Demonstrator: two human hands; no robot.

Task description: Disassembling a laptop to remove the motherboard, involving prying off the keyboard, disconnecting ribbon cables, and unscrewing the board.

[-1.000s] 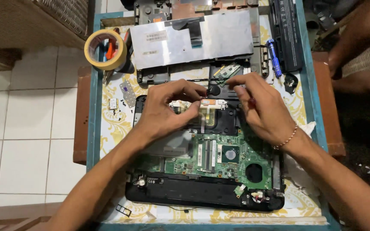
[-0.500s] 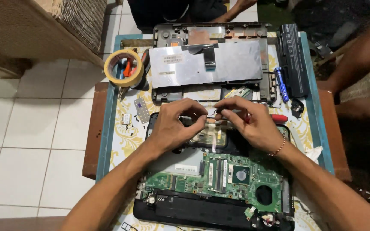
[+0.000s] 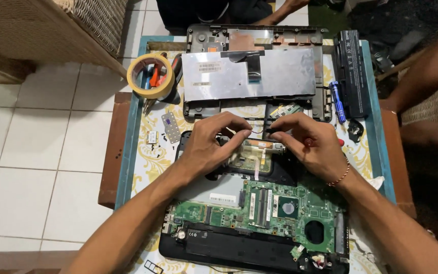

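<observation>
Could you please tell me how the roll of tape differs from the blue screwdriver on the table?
The roll of tape is a yellowish ring at the table's left; the blue screwdriver is a slim stick at its right. The tape has tools inside it; the screwdriver lies alone. Neither is touched by the hands.

Informal home repair spot. A small blue-rimmed table with yellow patterned cloth stands on white floor tiles, woven wicker furniture far left of the left hand. Beyond the hands lie a yellow tape roll and a silver laptop keyboard panel.
</observation>
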